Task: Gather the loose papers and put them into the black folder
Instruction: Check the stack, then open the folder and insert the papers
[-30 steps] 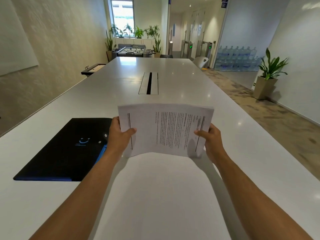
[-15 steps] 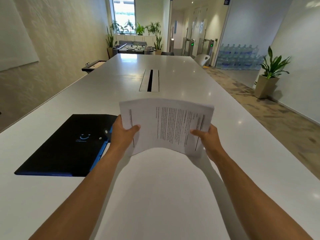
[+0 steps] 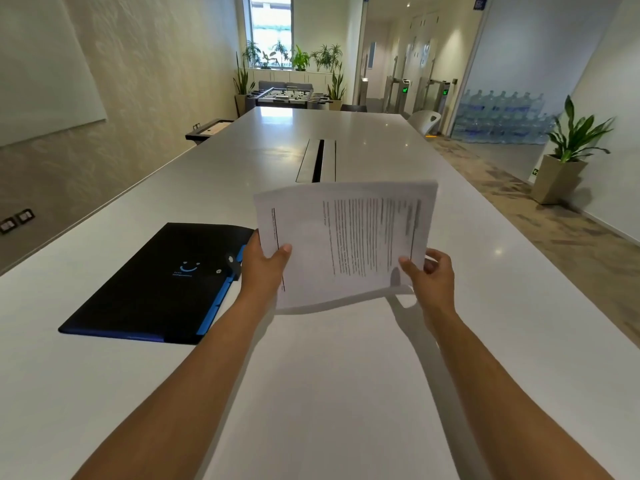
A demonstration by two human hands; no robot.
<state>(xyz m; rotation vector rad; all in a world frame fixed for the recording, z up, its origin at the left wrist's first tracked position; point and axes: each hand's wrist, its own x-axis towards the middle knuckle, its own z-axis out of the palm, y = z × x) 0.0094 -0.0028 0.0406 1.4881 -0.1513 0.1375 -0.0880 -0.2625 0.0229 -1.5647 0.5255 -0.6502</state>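
Observation:
A stack of printed white papers (image 3: 346,237) is held upright above the white table (image 3: 346,393), turned sideways so the text runs vertically. My left hand (image 3: 265,268) grips its lower left edge, thumb on the front. At the lower right corner my right hand (image 3: 431,275) pinches the stack. The black folder (image 3: 162,285) with a blue edge and a small blue logo lies shut and flat on the table, just left of my left hand.
A metal cable slot (image 3: 317,161) is set into the table beyond the papers. A potted plant (image 3: 568,150) stands on the floor at right, by the table's right edge. A foosball table (image 3: 287,97) and plants stand at the far end.
Both hands have lifted the papers a little higher and tilted them, the right side rising. The folder has not moved on the table.

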